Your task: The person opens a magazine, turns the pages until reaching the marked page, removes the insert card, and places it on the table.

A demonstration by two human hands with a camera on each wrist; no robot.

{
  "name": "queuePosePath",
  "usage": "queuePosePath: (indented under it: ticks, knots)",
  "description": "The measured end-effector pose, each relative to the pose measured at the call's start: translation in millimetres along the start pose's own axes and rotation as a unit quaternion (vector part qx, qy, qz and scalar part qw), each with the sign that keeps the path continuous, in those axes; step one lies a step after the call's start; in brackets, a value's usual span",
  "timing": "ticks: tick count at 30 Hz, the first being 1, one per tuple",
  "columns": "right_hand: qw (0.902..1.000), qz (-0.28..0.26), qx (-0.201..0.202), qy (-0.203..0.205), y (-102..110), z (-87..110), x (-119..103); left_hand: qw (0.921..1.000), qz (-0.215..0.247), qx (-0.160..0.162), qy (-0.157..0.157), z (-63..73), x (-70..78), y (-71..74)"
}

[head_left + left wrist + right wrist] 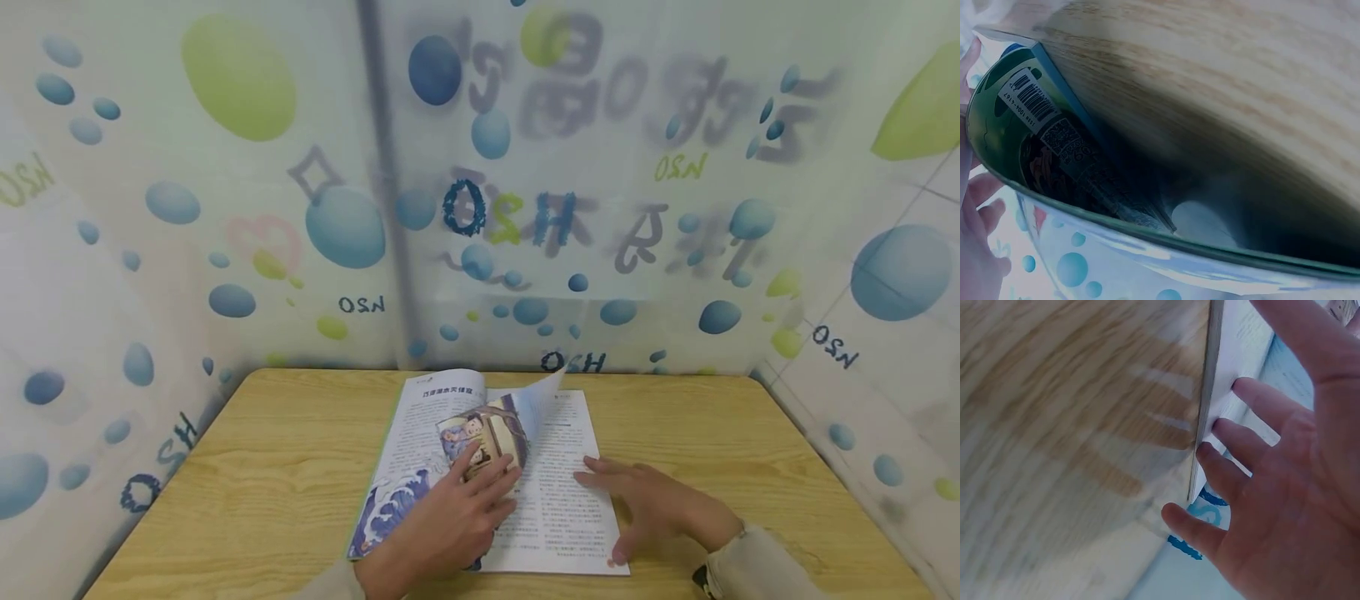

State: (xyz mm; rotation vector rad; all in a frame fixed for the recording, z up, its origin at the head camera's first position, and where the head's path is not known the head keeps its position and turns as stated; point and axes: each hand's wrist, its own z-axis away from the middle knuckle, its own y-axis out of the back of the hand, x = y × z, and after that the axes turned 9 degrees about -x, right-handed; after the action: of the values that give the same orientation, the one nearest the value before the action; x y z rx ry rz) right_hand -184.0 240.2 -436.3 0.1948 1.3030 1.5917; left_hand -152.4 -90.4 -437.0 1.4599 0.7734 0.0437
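Observation:
An open magazine (570,467) lies on the wooden table, printed text on both sides and blue waves drawn at lower left. One leaf (491,429) with a coloured cartoon picture stands curled up over the middle. My left hand (457,512) rests on this leaf, its fingers extended over the picture. At the right page's outer edge is my right hand (652,504), fingers spread and thumb near the bottom corner. Its fingertips touch the page edge in the right wrist view. A dark green back cover (1000,134) with a barcode shows underneath in the left wrist view.
The wooden table (262,467) extends on both sides of the magazine. Behind it hangs a pale curtain (465,317) with blue and green dots and lettering, and similar sheets enclose the left and right sides.

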Motion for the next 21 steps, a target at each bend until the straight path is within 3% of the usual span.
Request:
queuePosePath:
  ticks: [4,9,21]
  knots:
    - [0.9999,0.014,0.006,0.004,-0.7,0.1,-2.0,1.0,0.003,0.002,0.002,0.9,-0.4,-0.9]
    - [0.9998,0.017,0.005,0.003,-0.2,1.2,-4.6,0.999,0.03,-0.003,0.032,1.8,-0.5,-0.8]
    - [0.9997,0.02,0.012,0.004,-0.6,1.6,-4.3,0.9879,0.072,-0.089,0.105,2.3,-2.4,2.3]
